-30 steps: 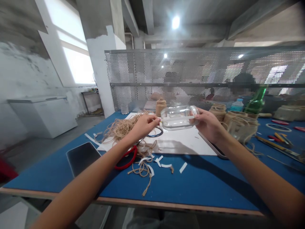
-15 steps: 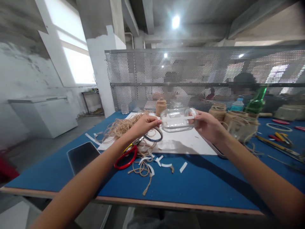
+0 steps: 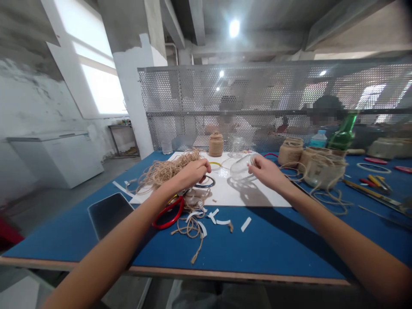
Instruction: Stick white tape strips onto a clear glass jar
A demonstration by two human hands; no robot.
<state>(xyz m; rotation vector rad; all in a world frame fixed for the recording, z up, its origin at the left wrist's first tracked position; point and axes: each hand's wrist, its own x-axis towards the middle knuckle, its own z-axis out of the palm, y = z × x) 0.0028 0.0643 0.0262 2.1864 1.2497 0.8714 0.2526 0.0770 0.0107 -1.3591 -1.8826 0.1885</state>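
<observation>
Jar [image 3: 238, 171] is held over the white sheet [image 3: 222, 196] by the nearer right hand [image 3: 265, 171], long axis slanted down leftward; whether the dark ring [image 3: 210, 184] is gripped by the curled left hand [image 3: 192, 172] cannot be told.

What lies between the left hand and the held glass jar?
The head view shows a yellow ring on the white sheet there, plus part of a dark ring close to the left hand.
</observation>
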